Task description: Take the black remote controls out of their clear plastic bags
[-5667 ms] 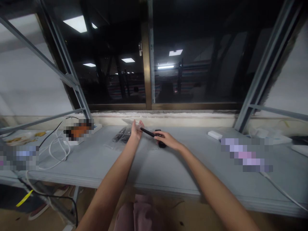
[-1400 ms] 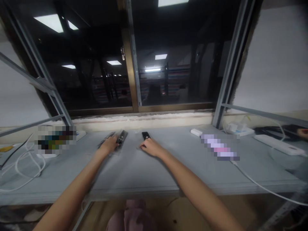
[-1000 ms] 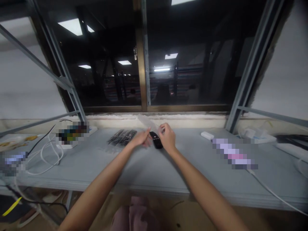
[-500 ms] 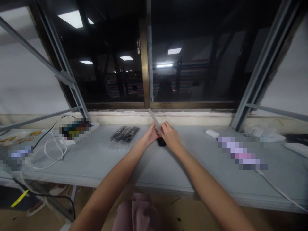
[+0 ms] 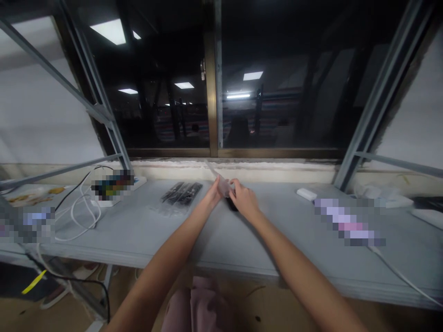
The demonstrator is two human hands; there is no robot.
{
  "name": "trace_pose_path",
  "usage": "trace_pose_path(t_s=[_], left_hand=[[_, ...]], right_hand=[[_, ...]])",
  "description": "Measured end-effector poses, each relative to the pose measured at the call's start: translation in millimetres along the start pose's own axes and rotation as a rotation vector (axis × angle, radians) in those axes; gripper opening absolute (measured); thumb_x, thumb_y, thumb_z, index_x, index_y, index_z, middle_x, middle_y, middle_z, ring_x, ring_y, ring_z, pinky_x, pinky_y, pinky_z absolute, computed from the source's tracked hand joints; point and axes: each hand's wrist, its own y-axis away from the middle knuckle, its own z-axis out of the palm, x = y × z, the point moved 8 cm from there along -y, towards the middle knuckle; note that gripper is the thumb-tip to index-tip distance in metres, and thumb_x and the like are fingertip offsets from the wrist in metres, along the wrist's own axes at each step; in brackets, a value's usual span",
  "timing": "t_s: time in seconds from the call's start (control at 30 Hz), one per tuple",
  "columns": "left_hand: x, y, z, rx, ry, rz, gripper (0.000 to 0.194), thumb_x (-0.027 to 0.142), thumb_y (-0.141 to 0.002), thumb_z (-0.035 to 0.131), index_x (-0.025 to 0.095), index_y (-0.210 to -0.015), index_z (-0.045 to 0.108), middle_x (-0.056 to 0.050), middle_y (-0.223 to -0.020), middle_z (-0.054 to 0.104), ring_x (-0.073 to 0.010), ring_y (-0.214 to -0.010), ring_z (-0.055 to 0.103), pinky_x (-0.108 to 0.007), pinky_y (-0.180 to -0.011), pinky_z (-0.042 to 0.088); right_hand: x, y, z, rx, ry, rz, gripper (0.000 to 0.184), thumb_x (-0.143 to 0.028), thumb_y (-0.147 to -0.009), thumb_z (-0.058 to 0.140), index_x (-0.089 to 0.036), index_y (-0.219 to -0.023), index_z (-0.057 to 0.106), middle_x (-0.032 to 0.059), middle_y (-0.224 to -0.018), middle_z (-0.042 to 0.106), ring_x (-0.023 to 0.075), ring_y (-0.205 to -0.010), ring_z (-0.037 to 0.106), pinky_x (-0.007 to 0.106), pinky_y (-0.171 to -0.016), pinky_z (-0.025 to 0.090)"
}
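Note:
A clear plastic bag (image 5: 224, 186) stands tilted between my hands above the table. My left hand (image 5: 215, 192) is closed on the bag's left side. At its opening, the fingers of my right hand (image 5: 243, 197) pinch the edge. Below my hands a black remote control (image 5: 231, 204) lies on the table, mostly hidden by the bag and my right hand. Left of my left hand, several black remote controls (image 5: 182, 193) in clear bags lie side by side.
On the grey table (image 5: 238, 249), a power strip (image 5: 107, 202) and white cables (image 5: 74, 214) lie at left. A white charger (image 5: 306, 194) and a blurred purple item (image 5: 346, 223) are at right. Metal posts (image 5: 377, 97) flank the window (image 5: 277, 92).
My hands have left the bagged remotes and the loose remote. They came together over the loose remote with an upright plastic bag, which now tilts between them.

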Motion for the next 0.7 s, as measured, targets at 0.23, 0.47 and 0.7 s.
trace_pose_path(t_s=[0.23,0.47,0.7], left_hand=[[32,2,-46.5,0.27,0.033,0.102,0.024,0.035,-0.088,0.055,0.014,-0.097,0.061,-0.004,-0.08,0.067,-0.011,-0.07,0.061,-0.02,-0.066,0.045],[34,-1,-67.7,0.355,0.012,0.088,0.026,0.039,-0.08,0.064,0.018,-0.095,0.059,-0.002,-0.082,0.068,-0.0089,-0.066,0.059,-0.02,-0.066,0.043],[27,-3,-64.6,0.306,0.034,0.001,0.016,0.031,-0.085,0.056,0.016,-0.089,0.061,-0.004,-0.083,0.067,-0.0107,-0.065,0.059,-0.021,-0.065,0.044]], right_hand=[[18,5,29,-0.178,0.089,0.083,0.038,-0.038,-0.089,0.05,-0.014,-0.118,0.054,0.0164,-0.116,0.06,0.0301,-0.108,0.053,0.039,-0.086,0.038],[25,10,45,-0.318,0.055,0.141,0.034,-0.02,-0.091,0.039,-0.015,-0.122,0.051,0.0152,-0.11,0.062,0.0275,-0.103,0.057,0.036,-0.082,0.04],[31,11,52,-0.301,-0.112,0.231,0.034,-0.029,-0.086,0.057,-0.013,-0.116,0.054,0.0192,-0.119,0.053,0.0301,-0.112,0.05,0.039,-0.09,0.04]])
